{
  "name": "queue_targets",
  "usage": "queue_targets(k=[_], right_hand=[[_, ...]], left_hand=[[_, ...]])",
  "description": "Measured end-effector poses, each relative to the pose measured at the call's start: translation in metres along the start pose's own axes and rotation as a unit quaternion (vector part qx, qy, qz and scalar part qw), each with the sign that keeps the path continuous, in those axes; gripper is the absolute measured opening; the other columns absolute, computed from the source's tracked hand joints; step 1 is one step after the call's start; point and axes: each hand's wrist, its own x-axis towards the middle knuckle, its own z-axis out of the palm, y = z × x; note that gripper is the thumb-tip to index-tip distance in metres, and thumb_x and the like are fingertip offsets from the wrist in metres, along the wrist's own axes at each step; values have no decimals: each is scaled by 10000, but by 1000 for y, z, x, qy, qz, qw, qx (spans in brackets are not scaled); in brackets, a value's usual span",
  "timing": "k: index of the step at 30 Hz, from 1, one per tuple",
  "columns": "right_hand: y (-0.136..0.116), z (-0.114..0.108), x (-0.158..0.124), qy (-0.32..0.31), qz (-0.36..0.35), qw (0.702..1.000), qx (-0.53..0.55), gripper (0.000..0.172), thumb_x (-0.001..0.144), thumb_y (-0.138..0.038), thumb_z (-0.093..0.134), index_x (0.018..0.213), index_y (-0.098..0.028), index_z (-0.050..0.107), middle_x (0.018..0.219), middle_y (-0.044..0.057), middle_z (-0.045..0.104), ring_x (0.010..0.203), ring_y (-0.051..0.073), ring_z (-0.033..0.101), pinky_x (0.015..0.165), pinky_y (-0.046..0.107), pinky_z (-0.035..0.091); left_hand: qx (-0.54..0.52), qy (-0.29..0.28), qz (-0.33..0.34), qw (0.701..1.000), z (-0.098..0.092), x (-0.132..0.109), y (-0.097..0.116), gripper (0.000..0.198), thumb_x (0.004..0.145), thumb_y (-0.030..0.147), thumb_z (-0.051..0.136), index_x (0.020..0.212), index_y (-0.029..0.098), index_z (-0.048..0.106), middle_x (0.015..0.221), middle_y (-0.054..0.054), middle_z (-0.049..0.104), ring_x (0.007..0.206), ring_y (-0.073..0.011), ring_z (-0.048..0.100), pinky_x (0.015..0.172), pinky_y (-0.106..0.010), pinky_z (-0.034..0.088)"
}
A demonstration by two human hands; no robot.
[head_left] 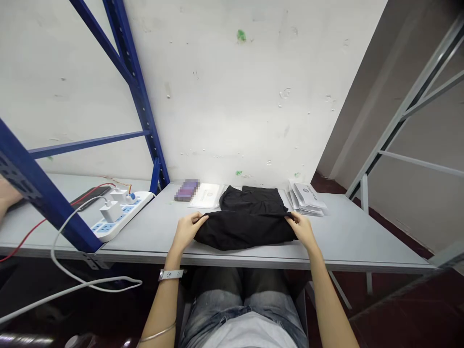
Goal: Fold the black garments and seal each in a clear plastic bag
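Note:
A black cloth garment [244, 229] lies folded on the grey table [348, 237], its near part lifted into a thick roll. My left hand [186, 231] pinches its left end between thumb and fingers. My right hand [302, 229] grips the opposite end the same way. Behind the roll, a second flat black layer [253, 199] shows, either the same garment or another one. Beyond it lie a white printed sheet [205, 195], a blurred purple rectangular item [186, 190], and a stack of white printed packets [307, 199].
A white power strip [121, 215] with plugged-in white chargers sits at the table's left, behind a blue steel rack upright [43, 193]. Red and white cables trail off the edge. A dark phone [90, 198] and another person's hand [7, 195] are further left. A white wall rises behind.

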Motion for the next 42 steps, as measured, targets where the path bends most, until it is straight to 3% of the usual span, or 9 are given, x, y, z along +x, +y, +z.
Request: queue_targets(k=[5,8,12,20,28,32,36,39,42], right_hand=[[6,27,29,-1,-35,998,-44,348,842,-423,448,984,-166,634,893,80,670,822,234,607,787,393,468],[1,28,20,22,-48,996,-75,406,865,-389,429,1171,-161,568,1127,138,612,1069,290,541,929,500,390],[-25,37,-3,-4,-95,992,-87,410,915,-374,411,1290,-236,505,1315,94,532,1259,260,425,1038,472,307],[-81,95,-28,-282,-202,934,-84,493,972,-464,313,1452,-363,264,1533,-38,251,1430,212,154,1144,461,166],[-86,120,-48,-291,-201,930,-99,557,946,-529,335,1460,-323,273,1548,-10,198,1436,275,86,1146,526,107],[-86,136,-42,-244,-136,960,31,794,900,-545,441,1505,-245,23,1561,69,142,1435,251,109,1157,488,122],[-79,143,-38,-107,-45,980,161,830,939,-457,380,1451,-243,-238,1570,120,56,1429,226,159,1115,458,265],[-77,130,-43,1,-19,981,193,827,918,-460,425,1475,-262,-154,1562,103,109,1424,232,178,1116,461,268],[-83,107,-48,61,-37,988,136,741,918,-445,434,1496,-264,7,1554,68,159,1426,233,165,1133,468,238]], left_hand=[[96,12,-27,995,3,11,-12,284,826,442,491,700,207,591,620,-6,582,594,-162,526,551,-244,319],[127,21,-52,990,-2,-5,-16,246,835,414,481,789,213,616,728,-40,625,682,-193,567,573,-253,326],[170,18,-182,968,-8,-31,-13,385,864,549,382,869,244,617,672,-57,635,660,-253,599,557,-288,338],[-6,-11,-211,977,5,-39,-20,110,777,334,492,755,239,442,520,31,635,542,-204,645,602,-280,447],[-137,108,-185,967,-11,-20,-3,185,710,242,540,837,239,405,746,20,689,576,-167,664,638,-275,493],[-123,142,-95,978,-5,-4,47,201,751,232,521,927,229,423,694,19,667,579,-163,630,634,-286,470],[-178,40,-12,983,23,-2,93,188,812,283,520,975,219,453,701,3,677,644,-170,658,646,-286,483],[-223,-69,25,972,42,-8,100,166,857,353,501,965,227,482,804,-26,713,766,-179,687,710,-281,510],[-177,-64,9,982,45,-13,81,170,904,372,426,939,225,504,926,-43,714,873,-178,686,778,-276,506]])
